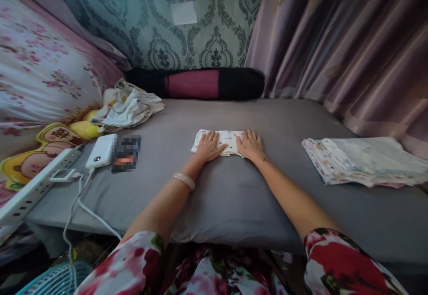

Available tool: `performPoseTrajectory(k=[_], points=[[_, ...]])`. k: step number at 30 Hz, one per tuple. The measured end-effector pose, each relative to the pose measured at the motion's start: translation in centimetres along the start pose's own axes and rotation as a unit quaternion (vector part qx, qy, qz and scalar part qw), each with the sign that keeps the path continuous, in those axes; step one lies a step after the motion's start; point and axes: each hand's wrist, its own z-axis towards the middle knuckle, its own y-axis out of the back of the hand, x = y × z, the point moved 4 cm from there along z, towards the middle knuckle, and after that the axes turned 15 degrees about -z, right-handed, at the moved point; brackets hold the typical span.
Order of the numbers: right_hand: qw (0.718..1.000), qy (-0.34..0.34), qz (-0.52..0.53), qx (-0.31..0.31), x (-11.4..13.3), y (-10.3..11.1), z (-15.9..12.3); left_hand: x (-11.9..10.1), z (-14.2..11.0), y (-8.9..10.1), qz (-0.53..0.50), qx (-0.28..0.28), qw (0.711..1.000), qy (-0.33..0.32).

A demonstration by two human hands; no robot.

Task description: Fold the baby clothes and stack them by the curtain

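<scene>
A small folded white cloth (230,139) with a fine print lies on the grey sheet (227,192) in front of me. My left hand (209,147) rests flat on the cloth's left part, fingers stretched forward and thumb pointing inward. On its right end lies my right hand (250,144), also flat with the fingers extended. Parts of the cloth under both palms are hidden. To the right sits a stack of folded printed cloths (368,159). A loose heap of pale cloths (132,107) is at the back left.
A white power bank (101,151) with a cable lies beside a blurred-out dark item (126,153). A power strip (36,188) runs along the left edge, near a yellow plush cushion (43,156). A black and dark-red bolster (194,83) lies against the patterned wall.
</scene>
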Motion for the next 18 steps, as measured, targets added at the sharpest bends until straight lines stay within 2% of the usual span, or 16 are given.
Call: performPoseTrajectory(k=[4,6,8,10,12,14,16,18], points=[[1.0,-0.005,0.002,0.001,-0.1,0.0,-0.1,0.6,0.7,0.2,-0.052,-0.009,0.999,-0.002],[1.0,-0.002,0.004,-0.001,0.0,0.1,-0.1,1.2,1.2,1.2,-0.091,-0.061,0.994,0.015],[1.0,-0.002,0.007,-0.004,0.1,0.2,-0.2,2.4,1.4,2.7,-0.104,-0.147,0.981,0.075],[1.0,-0.006,0.011,-0.006,0.1,0.2,-0.3,4.0,1.2,4.3,-0.089,-0.205,0.96,0.169],[1.0,-0.009,0.015,-0.006,0.1,0.1,-0.3,5.6,0.9,5.2,-0.083,-0.201,0.939,0.267],[1.0,-0.01,0.018,-0.006,0.1,0.1,-0.2,6.9,0.6,5.5,-0.098,-0.171,0.92,0.339],[1.0,-0.009,0.02,-0.007,0.1,0.0,-0.2,7.5,0.4,5.5,-0.119,-0.15,0.91,0.367],[1.0,-0.008,0.021,-0.009,0.1,0.0,-0.2,7.6,0.6,5.3,-0.133,-0.138,0.911,0.364]])
